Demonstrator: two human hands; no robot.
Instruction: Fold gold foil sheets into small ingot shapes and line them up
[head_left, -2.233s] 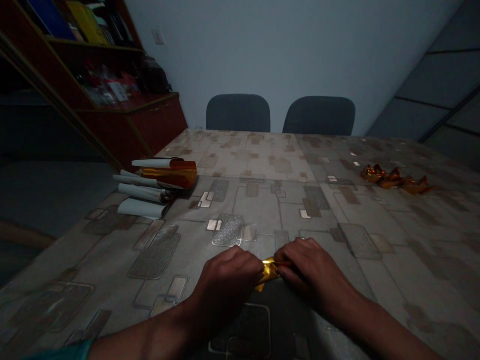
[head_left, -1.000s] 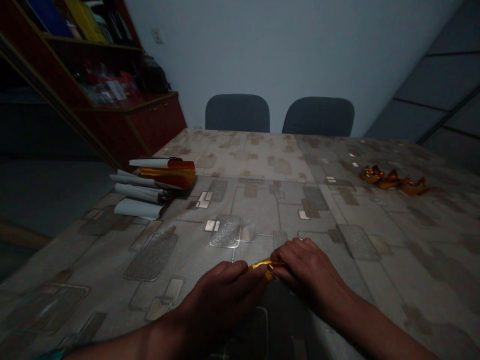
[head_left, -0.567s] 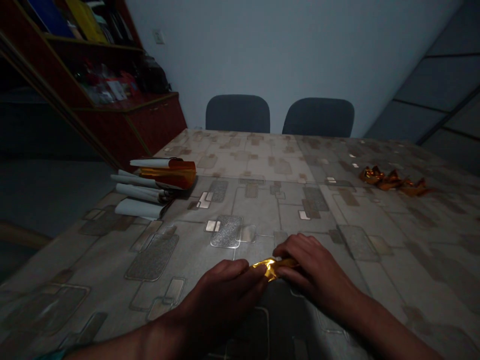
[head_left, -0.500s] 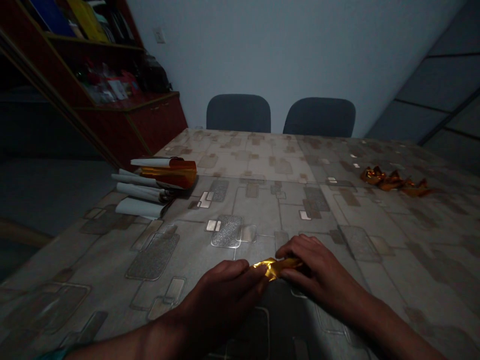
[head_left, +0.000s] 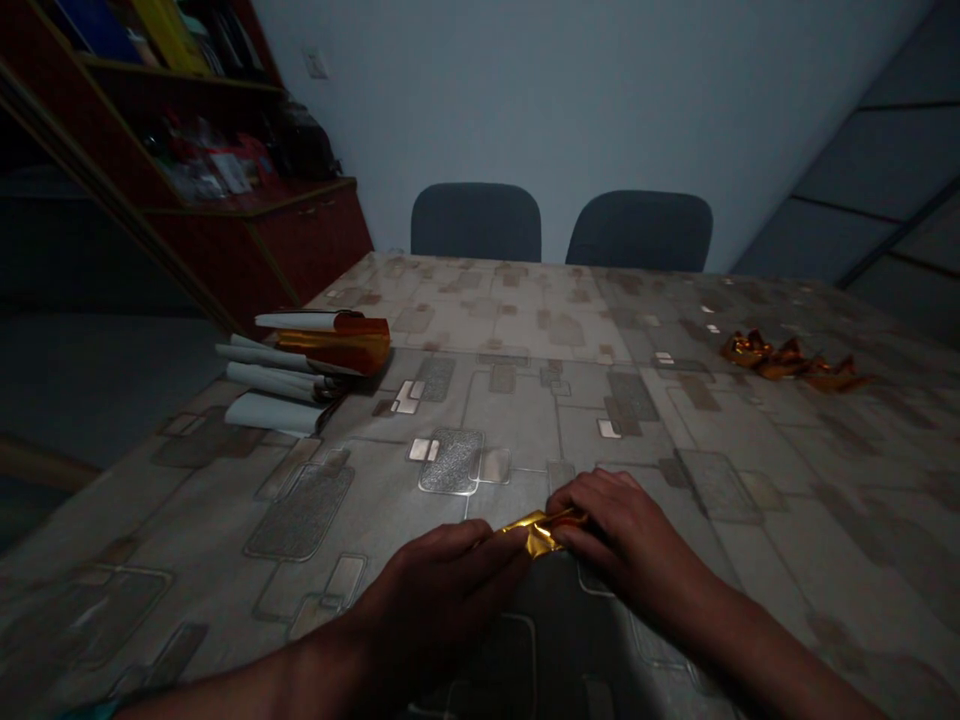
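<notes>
A small piece of shiny gold foil paper [head_left: 538, 531] lies folded on the patterned table [head_left: 525, 400], near the front edge. My left hand [head_left: 442, 590] pinches its left end with closed fingers. My right hand [head_left: 622, 535] presses down on its right end, fingers curled over the foil. Most of the foil is hidden under the two hands.
A pile of rolled white and orange foil sheets [head_left: 307, 365] lies at the left of the table. Several folded gold pieces [head_left: 787, 358] sit at the far right. Two dark chairs [head_left: 559, 228] stand at the far side, and a red shelf unit [head_left: 217, 150] is at the left.
My left hand has drawn back towards me and stretched flatter since the earliest frame. The foil has been worked into a narrower strip. The view has shifted slightly.
</notes>
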